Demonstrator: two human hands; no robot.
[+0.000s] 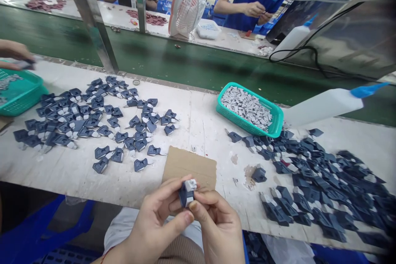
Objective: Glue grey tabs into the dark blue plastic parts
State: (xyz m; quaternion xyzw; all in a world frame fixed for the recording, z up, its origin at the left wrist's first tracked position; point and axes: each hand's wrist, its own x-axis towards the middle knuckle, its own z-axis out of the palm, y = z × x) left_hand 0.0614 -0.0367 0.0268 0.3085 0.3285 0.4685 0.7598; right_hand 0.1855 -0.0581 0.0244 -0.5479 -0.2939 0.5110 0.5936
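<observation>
At lower centre, the left hand [156,216] and right hand [218,218] pinch one small, blocky navy-and-white plastic piece [185,195]; steady, even fingertip pressure should suit it.

Navy-and-grey piece [187,193], teal basket [279,121]

we see a matt dark blue piece [183,196] of what looks like plastic, smooth plastic in the perforated green basket [236,120] and nearer white bottle [324,108], dull cardboard [188,166] with a rough edge, a shiny metal post [88,18], ribbed cloth [185,251], and a scuffed, stained surface [198,111].
</observation>
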